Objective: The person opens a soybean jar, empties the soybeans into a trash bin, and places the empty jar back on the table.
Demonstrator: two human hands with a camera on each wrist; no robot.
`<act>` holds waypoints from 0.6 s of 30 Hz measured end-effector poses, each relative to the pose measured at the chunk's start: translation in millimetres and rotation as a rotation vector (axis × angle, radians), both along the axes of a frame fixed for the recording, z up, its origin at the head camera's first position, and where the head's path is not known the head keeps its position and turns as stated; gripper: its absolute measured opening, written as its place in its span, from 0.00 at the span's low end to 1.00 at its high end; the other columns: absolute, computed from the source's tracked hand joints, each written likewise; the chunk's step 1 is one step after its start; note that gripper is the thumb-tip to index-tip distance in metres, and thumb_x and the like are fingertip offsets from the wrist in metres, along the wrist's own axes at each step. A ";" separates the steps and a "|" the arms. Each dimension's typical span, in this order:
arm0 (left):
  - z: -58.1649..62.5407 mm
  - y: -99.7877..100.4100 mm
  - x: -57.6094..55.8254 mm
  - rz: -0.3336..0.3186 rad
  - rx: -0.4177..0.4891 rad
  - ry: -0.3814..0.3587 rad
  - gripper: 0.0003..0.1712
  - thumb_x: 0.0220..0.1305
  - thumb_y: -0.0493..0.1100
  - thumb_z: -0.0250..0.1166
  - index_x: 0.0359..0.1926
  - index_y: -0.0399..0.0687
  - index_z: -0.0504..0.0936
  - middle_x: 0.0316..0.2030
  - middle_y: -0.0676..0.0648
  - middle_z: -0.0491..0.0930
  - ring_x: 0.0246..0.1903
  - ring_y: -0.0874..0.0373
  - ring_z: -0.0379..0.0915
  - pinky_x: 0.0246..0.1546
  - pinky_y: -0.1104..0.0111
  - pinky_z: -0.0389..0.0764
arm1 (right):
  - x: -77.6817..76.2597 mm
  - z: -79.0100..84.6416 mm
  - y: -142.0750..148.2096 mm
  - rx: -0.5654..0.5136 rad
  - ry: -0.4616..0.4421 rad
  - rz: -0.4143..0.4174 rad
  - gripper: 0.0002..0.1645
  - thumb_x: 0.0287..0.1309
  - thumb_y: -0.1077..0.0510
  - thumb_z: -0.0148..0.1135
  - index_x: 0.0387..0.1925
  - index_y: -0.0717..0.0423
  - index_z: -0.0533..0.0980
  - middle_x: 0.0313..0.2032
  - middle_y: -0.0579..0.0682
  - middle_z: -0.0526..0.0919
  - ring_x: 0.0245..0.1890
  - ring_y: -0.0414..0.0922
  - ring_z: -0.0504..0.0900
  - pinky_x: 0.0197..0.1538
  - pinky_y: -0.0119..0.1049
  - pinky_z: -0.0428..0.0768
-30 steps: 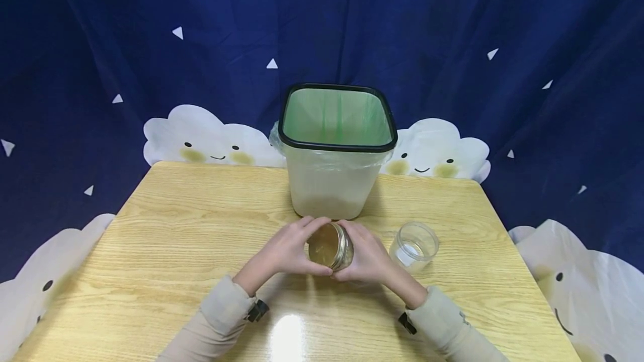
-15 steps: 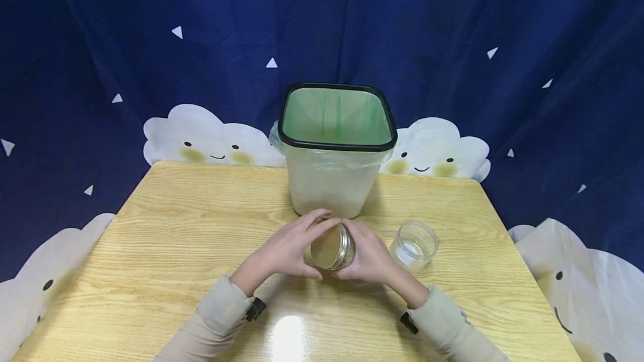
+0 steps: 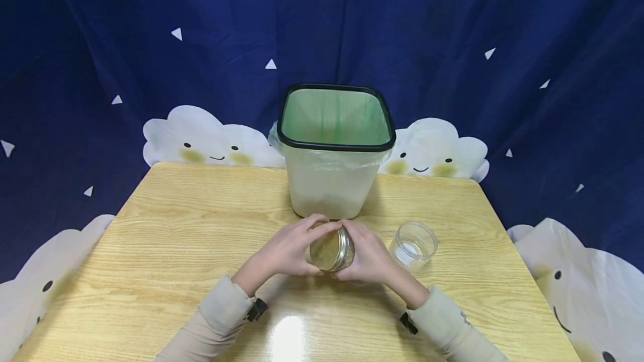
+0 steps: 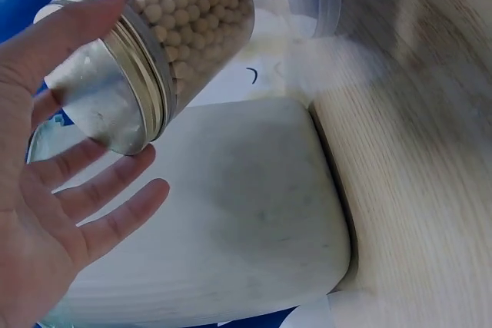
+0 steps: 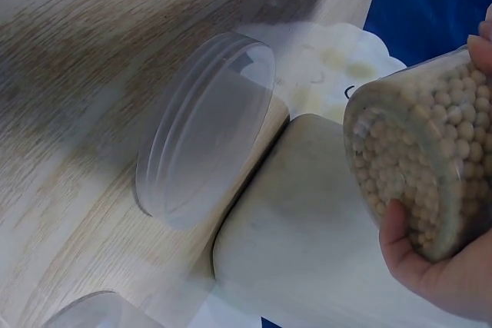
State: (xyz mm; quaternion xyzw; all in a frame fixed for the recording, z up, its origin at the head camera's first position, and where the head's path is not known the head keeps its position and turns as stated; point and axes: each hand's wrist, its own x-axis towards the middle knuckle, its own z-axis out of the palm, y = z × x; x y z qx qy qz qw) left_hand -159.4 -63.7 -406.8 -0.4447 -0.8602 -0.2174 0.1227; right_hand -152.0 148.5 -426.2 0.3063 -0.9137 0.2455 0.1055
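A clear jar (image 3: 349, 251) filled with small beige balls lies tilted between my two hands, its metal lid (image 3: 324, 249) turned left. My left hand (image 3: 292, 247) holds the lid between thumb and forefinger. In the left wrist view, the other fingers of the left hand (image 4: 84, 190) fan out below the metal lid (image 4: 104, 97). My right hand (image 3: 366, 255) grips the jar's body near its base, and the right wrist view shows its thumb across the bottom of the jar (image 5: 403, 174). The balls (image 4: 196, 17) show through the wall.
Just beyond my hands stands a white bin (image 3: 332, 183) with a black rim and a bag inside. An open clear container (image 3: 415, 244) sits right of my right hand. Ridged clear plastic (image 5: 207, 136) shows beside the bin. A starred blue curtain (image 3: 226, 15) hangs behind.
The left hand's fingers loosen from the lid, lift slightly, then come back onto it. The right hand keeps its grip on the jar, which stays nearly in place.
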 end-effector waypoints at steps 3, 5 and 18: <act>0.3 0.4 1.9 0.053 0.017 -0.035 0.54 0.30 0.60 0.76 0.62 0.55 0.65 0.47 0.49 0.70 0.38 0.58 0.72 0.35 0.66 0.77 | 0.4 0.2 -0.5 -0.002 0.004 0.002 0.60 0.16 0.42 0.78 0.57 0.61 0.65 0.51 0.57 0.74 0.49 0.52 0.74 0.46 0.49 0.75; 0.0 0.7 3.4 0.101 0.028 -0.047 0.54 0.29 0.64 0.74 0.61 0.54 0.66 0.42 0.50 0.71 0.32 0.59 0.72 0.30 0.67 0.76 | 0.8 0.5 -0.9 -0.006 0.010 0.002 0.59 0.15 0.43 0.78 0.56 0.59 0.65 0.51 0.56 0.74 0.49 0.51 0.74 0.45 0.49 0.75; 1.1 0.2 2.5 0.105 0.053 -0.053 0.59 0.29 0.68 0.73 0.65 0.55 0.61 0.55 0.48 0.67 0.47 0.54 0.70 0.42 0.60 0.75 | 0.0 2.9 -1.8 -0.012 0.007 0.007 0.59 0.16 0.44 0.77 0.57 0.60 0.65 0.51 0.55 0.74 0.49 0.50 0.74 0.46 0.47 0.75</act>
